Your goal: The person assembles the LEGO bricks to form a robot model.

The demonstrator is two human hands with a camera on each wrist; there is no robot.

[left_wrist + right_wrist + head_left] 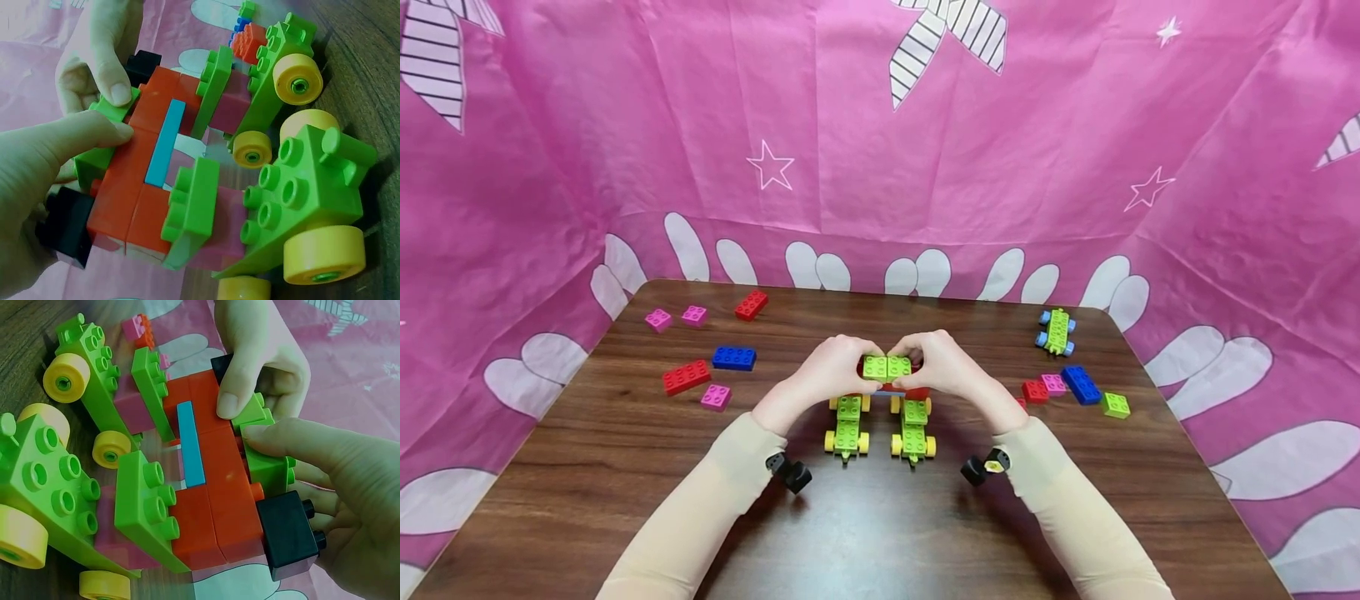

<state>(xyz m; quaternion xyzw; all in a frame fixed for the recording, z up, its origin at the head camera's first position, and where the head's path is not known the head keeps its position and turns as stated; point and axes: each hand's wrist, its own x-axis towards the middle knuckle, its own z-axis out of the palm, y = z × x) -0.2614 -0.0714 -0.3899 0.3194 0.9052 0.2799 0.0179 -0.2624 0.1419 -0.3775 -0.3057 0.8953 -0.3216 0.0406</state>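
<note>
In the head view two light green bricks (875,367) sit side by side on a block structure, one at each hand. My left hand (831,367) pinches the left green brick, thumb at its near side and fingers behind. The right hand (943,364) grips the other green brick (250,414) the same way. Below them are red bricks (128,169), with a blue strip (190,444) along the near face and a black brick (289,534) at each end. Green plates and pink bricks link these to two green wheeled bases (847,433) with yellow wheels, standing parallel on the table.
Red, blue and pink bricks (716,397) lie scattered at the left of the wooden table (595,450). On the right are a blue brick (1082,385), a green brick (1116,406), and red and pink ones. A green base with blue wheels (1057,332) stands behind them.
</note>
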